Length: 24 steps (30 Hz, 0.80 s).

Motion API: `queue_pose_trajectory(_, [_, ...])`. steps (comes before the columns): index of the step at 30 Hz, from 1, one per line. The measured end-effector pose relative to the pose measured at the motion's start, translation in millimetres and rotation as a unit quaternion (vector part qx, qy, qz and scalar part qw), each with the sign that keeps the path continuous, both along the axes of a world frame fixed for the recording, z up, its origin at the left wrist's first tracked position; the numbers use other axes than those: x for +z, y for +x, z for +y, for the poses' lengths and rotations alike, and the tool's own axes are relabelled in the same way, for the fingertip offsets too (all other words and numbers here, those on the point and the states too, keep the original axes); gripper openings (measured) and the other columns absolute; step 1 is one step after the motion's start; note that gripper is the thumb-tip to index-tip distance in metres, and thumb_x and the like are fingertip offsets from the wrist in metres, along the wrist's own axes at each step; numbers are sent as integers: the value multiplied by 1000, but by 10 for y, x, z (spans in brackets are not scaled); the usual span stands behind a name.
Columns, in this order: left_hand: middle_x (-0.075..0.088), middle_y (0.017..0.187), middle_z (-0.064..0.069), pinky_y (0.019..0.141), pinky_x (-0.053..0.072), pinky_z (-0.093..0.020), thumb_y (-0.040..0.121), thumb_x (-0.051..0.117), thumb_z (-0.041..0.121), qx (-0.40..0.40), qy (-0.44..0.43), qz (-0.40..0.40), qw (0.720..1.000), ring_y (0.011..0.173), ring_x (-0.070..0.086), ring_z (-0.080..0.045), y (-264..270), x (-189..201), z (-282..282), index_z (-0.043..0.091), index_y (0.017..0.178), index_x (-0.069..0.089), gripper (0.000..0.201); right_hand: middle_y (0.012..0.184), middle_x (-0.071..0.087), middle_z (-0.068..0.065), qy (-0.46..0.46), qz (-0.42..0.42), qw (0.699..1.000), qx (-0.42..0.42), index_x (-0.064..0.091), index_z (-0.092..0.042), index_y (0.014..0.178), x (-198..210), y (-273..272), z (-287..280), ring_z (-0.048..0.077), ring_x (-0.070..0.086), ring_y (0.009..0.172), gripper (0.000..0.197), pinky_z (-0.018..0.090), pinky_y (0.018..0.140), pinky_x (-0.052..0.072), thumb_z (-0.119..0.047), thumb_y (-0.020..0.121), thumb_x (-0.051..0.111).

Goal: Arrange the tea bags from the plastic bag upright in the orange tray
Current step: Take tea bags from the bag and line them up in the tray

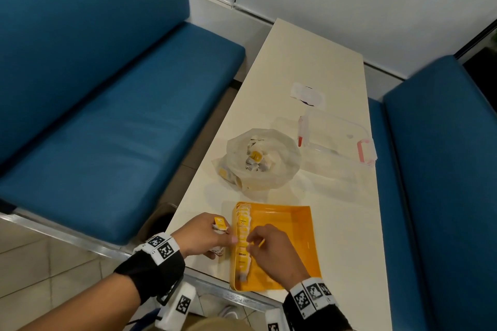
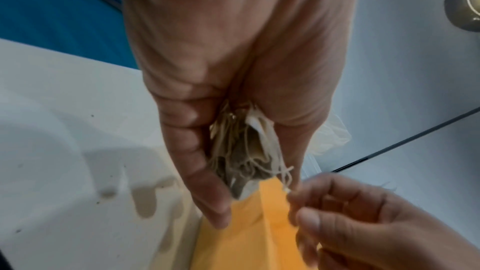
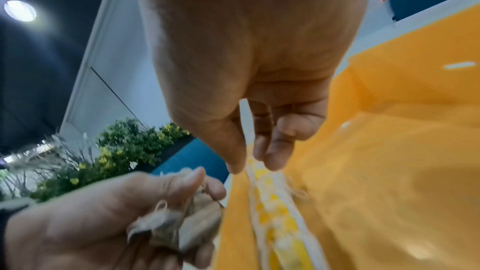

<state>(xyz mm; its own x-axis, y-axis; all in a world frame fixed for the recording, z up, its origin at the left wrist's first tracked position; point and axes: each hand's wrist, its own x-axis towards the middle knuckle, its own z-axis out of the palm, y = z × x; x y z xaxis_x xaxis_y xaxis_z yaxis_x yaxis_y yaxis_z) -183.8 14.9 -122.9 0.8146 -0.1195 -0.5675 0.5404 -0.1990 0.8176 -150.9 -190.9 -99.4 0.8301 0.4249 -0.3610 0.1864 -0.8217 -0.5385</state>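
The orange tray (image 1: 293,244) lies at the table's near edge. A row of yellow-tagged tea bags (image 1: 242,234) stands upright along its left wall. My left hand (image 1: 224,234), just left of the tray, grips a bunch of tea bags (image 2: 241,151) with tangled strings, one yellow tag (image 1: 220,224) sticking up. My right hand (image 1: 251,243) hovers over the row (image 3: 270,202), its thumb and fingers pinching one tea bag seen edge-on. Behind the tray, the crumpled plastic bag (image 1: 279,169) sits open with more tea bags inside.
A clear container with pink latches (image 1: 336,140) stands right of the bag, with a flat white packet (image 1: 308,94) beyond it. The narrow cream table (image 1: 295,48) runs between two blue benches (image 1: 94,115). The right part of the tray holds nothing.
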Motion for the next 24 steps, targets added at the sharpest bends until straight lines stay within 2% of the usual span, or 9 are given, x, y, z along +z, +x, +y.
queue_pose_trajectory(2, [75, 83, 4, 66, 60, -30, 83, 85, 27, 0, -32, -6, 999, 78, 73, -14, -1, 43, 14, 17, 94, 77, 17, 97, 59, -10, 75, -18, 997, -11, 65, -35, 94, 182, 81, 57, 6, 59, 81, 19, 17, 77, 49, -20, 87, 72])
queue_pose_trajectory(5, [75, 82, 4, 70, 58, -29, 81, 85, 18, -18, -60, -35, 997, 78, 72, -12, 19, 113, 7, 16, 95, 76, 17, 95, 60, -10, 155, -15, 988, 12, 68, -34, 98, 354, 130, 199, 8, 61, 77, 22, 11, 69, 46, -19, 84, 76])
queue_pose_trajectory(9, [71, 74, 7, 69, 55, -27, 71, 79, 12, -40, -68, -63, 995, 71, 67, -6, 54, 202, -11, 25, 81, 71, 18, 97, 61, -8, 160, -11, 986, 55, 72, -27, 104, 367, 152, 350, 5, 61, 83, 25, 9, 77, 44, -15, 82, 76])
queue_pose_trajectory(12, [71, 74, 7, 70, 54, -30, 73, 78, 12, -38, -76, -66, 994, 71, 67, -5, 67, 213, 9, 25, 83, 71, 17, 94, 61, -11, 173, -23, 984, 40, 75, -24, 101, 336, 182, 412, 3, 61, 85, 20, 8, 77, 43, -14, 83, 75])
queue_pose_trajectory(16, [74, 84, 1, 75, 59, -39, 71, 82, 21, -26, -91, -51, 994, 79, 71, -13, 66, 188, 51, 27, 90, 73, 22, 89, 62, -11, 189, -47, 981, 11, 75, -21, 90, 336, 202, 487, 5, 62, 82, 10, 11, 72, 47, -13, 85, 71])
queue_pose_trajectory(19, [74, 92, -6, 80, 60, -43, 69, 84, 23, -14, -88, -43, 995, 83, 72, -17, 70, 137, 77, 18, 102, 71, 35, 86, 62, -11, 191, -66, 979, 2, 71, -21, 85, 349, 237, 523, 6, 61, 82, 9, 13, 70, 48, -12, 85, 69])
queue_pose_trajectory(21, [74, 92, -6, 78, 60, -42, 72, 85, 19, -6, -87, -43, 995, 82, 72, -18, 76, 114, 85, 16, 104, 71, 35, 86, 62, -11, 195, -72, 978, -5, 68, -23, 87, 365, 264, 531, 8, 61, 80, 12, 16, 70, 50, -12, 87, 67])
queue_pose_trajectory(24, [73, 89, -5, 74, 60, -42, 75, 86, 15, 11, -86, -33, 996, 79, 72, -18, 82, 93, 104, 15, 105, 70, 33, 76, 60, -8, 193, -74, 978, -12, 59, -31, 94, 406, 309, 513, 12, 57, 73, 23, 27, 66, 51, -9, 89, 61])
